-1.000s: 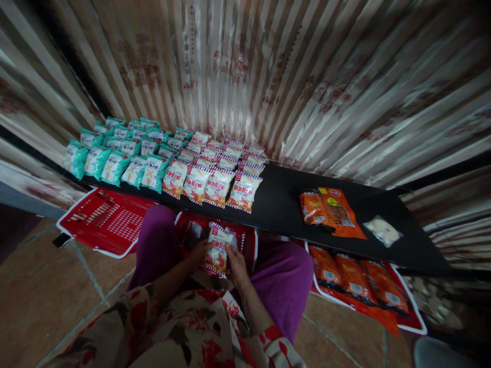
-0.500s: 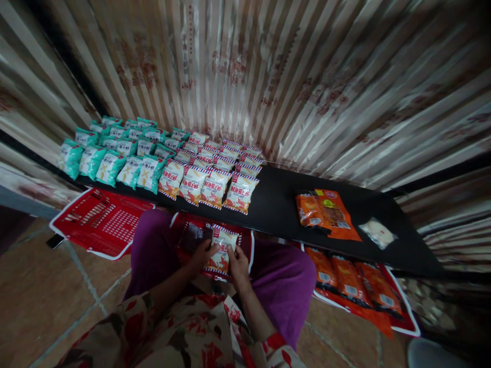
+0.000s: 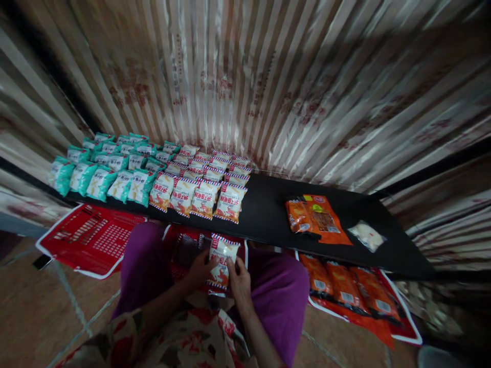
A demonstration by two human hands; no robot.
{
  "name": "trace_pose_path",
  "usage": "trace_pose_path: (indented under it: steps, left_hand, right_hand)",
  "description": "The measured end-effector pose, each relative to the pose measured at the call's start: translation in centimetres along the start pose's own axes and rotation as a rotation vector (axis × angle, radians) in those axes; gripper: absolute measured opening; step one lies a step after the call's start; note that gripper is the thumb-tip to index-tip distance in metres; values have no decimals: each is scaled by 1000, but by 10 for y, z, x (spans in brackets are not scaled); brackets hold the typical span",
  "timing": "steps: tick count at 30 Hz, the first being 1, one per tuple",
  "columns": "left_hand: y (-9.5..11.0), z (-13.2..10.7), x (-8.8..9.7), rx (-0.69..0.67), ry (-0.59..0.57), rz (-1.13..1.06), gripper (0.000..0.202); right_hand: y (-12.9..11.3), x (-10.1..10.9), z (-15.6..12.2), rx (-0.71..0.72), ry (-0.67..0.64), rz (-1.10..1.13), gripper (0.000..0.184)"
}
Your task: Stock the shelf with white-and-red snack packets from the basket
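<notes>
Both of my hands hold one white and orange snack packet with a striped edge, low in front of my lap. My left hand grips its left side and my right hand pinches its right side. The packet hangs over a red basket that rests between my purple-clad knees. Just beyond, on a black shelf, stand rows of the same white and orange packets, with rows of teal packets to their left.
Orange packets and a small clear bag lie on the shelf's right part. A red basket lies on the tiled floor at left; another tray with orange packets sits at right. Striped curtains hang behind.
The view has tipped upward and shifted, so everything sits lower in frame. The packet has come a little more upright in my hands, which keep their hold.
</notes>
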State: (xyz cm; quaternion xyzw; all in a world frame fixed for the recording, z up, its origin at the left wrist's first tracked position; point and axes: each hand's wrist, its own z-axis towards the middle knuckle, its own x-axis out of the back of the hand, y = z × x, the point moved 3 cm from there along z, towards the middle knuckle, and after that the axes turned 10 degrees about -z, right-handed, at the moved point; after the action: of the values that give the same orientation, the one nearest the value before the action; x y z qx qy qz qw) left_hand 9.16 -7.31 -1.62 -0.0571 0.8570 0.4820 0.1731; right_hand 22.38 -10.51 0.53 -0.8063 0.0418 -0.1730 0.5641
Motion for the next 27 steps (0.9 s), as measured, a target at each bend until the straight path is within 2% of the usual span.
trace_pose_path:
  steps: [6,12,21,27]
  left_hand:
    - [7,3,-9,-103,-28,75,52]
    - [13,11,-25,-140,-78,87,44]
    - [34,30,-68,-207,-158,120,41]
    - [53,51,-94,-277,-87,328,30]
  right_hand:
    - [-2,7,3,23,-63,35,53]
    - [-1,20,3,93,5,-18,55]
    - [-15,43,27,153,113,4,61]
    - [-35,62,52,164,155,-95,61]
